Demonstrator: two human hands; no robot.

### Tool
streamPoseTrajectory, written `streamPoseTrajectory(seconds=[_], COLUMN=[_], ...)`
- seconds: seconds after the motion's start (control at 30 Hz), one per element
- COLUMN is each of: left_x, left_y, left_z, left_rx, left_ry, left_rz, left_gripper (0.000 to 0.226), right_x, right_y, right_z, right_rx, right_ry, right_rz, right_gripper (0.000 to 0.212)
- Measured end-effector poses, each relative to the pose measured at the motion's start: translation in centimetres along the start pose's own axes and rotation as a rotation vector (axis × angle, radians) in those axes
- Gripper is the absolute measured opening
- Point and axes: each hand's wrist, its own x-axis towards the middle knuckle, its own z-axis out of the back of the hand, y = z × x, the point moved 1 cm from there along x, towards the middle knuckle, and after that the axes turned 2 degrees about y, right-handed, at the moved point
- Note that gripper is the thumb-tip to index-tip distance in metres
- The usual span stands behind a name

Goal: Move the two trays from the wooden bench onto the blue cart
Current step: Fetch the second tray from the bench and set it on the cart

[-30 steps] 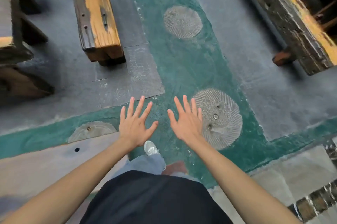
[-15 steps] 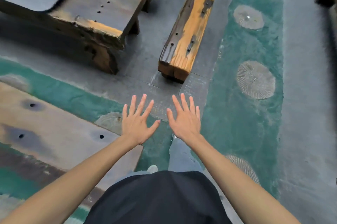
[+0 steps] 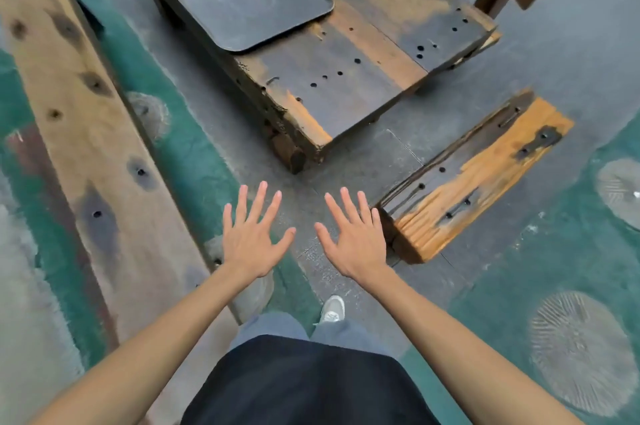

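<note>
One big floor (image 3: 519, 43) fills most of the view. It is gray and rough, with green painted strips and round ridged spots that look like shells. On it stands the wooden bench (image 3: 346, 78). It is wide, low and thick, made of old planks. The wood is dark and worn, with orange patches and many small round holes. It looks heavy and steady, so it is a good place to rest flat things.

Only one tray (image 3: 256, 3) shows. It lies flat on the far part of the bench top, well apart from the hands. It is dark gray, thin, with round corners and a low rim, likely to keep things from sliding off. I cannot see a second tray or the blue cart.

A smaller wooden beam (image 3: 474, 175) lies on the floor just to the right of the hands.

Both arms reach out in front of the person. The left hand (image 3: 251, 244) and the right hand (image 3: 355, 244) are empty, palms down, fingers spread wide. They touch nothing. I think the person is getting ready to go to the tray.
</note>
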Motion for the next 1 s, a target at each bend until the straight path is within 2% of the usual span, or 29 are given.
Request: streamPoseTrajectory(seconds=[0.23, 0.5, 0.57, 0.7, 0.83, 1.0], left_x=[5.1, 13.9, 16.8, 21.9, 26.8, 31.7], left_y=[2.9, 10.5, 12.4, 15.4, 18.0, 20.2], left_z=[1.5, 3.0, 4.0, 6.5, 9.0, 11.5], left_rx=[-0.056, -0.102, -0.091, -0.096, -0.119, -0.191], left_ry=[-0.080, -0.076, -0.054, -0.111, -0.068, -0.090], left_rz=[0.206, 0.318, 0.320, 0.238, 0.185, 0.104], left_gripper=[0.081, 0.081, 0.081, 0.078, 0.076, 0.073], right_x=[9.8, 22.5, 25.5, 30.9, 35.6, 41.1], right_y=[1.6, 7.0, 8.8, 12.5, 15.2, 16.2], right_z=[2.2, 3.2, 3.9, 5.1, 5.8, 7.3], right_rx=[-0.060, -0.123, -0.129, -0.114, -0.035, 0.120], right_ry=[0.067, 0.074, 0.094, 0.120, 0.160, 0.164], right_rz=[0.204, 0.256, 0.241, 0.229, 0.142, 0.012], right_gripper=[0.069, 0.074, 0.074, 0.076, 0.074, 0.073])
